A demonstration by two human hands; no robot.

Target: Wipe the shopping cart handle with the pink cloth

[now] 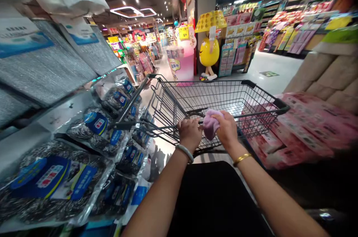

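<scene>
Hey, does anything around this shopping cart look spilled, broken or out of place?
Nothing stands out. The shopping cart is upright, the right hand grips a bunched lilac cloth, and the blue-labelled packs on the left look orderly. Parts of the picture are blurred, so small damage there can't be ruled out.

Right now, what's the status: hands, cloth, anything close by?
Left hand on shopping cart, near side. Right hand gripping bunched purple cloth. Pink packages close beside cart's right end.
</scene>
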